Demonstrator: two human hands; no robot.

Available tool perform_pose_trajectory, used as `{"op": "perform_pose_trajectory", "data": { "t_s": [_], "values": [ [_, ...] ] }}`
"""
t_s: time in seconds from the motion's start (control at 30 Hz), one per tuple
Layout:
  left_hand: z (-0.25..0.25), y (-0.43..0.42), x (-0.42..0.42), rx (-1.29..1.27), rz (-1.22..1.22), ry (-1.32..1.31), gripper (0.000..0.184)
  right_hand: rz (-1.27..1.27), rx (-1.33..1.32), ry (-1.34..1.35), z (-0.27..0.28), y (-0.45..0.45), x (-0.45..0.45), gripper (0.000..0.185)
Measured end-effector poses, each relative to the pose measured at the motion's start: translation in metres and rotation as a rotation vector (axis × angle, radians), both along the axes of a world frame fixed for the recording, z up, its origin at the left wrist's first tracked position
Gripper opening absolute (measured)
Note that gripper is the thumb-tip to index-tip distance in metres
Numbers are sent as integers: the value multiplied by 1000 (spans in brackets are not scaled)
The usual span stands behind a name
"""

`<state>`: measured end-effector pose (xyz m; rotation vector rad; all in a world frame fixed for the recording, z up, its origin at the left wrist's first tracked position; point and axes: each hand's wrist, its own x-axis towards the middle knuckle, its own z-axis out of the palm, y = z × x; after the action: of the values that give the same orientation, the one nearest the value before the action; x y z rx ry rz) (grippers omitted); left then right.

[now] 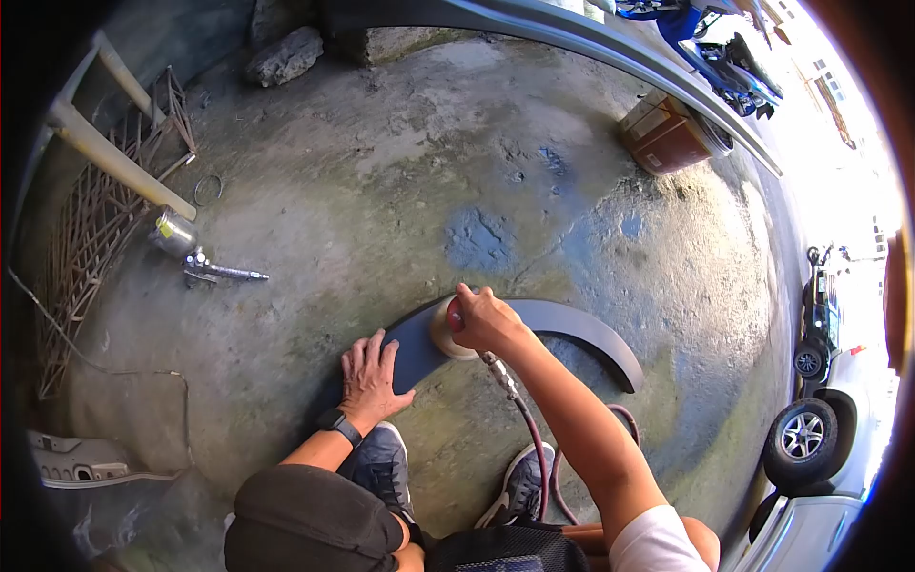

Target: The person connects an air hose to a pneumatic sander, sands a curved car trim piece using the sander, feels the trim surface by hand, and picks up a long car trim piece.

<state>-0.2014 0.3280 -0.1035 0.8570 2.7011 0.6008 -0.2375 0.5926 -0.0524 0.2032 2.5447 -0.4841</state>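
Note:
A dark grey curved panel (pixel 577 326), shaped like a fender flare, lies on the concrete floor in front of my feet. My left hand (pixel 370 379) rests on its left part with the fingers spread, gripping nothing. Closed around a red-topped air sander (pixel 442 329), my right hand (pixel 486 319) holds the tool's round pad against the panel's upper face. The pad's underside is hidden. From the sander's metal fitting (pixel 500 375) a dark red air hose (pixel 536 443) runs back between my legs.
To the left, a spray gun (pixel 214 264) lies near a rusty metal lattice (pixel 105 243). A brown bucket (pixel 667 133) sits at the upper right, beneath a long grey panel (pixel 572 38). Rocks (pixel 286 57) lie at the back; vehicles (pixel 805 434) stand at right.

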Motion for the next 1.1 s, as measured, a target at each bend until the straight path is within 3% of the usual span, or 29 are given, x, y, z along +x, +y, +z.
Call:
{"op": "perform_pose_trajectory", "data": {
  "t_s": [0.3,0.5,1.1],
  "values": [
    [-1,0,1,-23,-8,13,89,-5,26,-56,2,1,1,68],
    [-3,2,0,-6,-9,13,90,21,6,26,1,-9,11,54],
    [-6,2,2,-16,16,6,96,45,34,-23,-4,-24,3,64]
  ]
}}
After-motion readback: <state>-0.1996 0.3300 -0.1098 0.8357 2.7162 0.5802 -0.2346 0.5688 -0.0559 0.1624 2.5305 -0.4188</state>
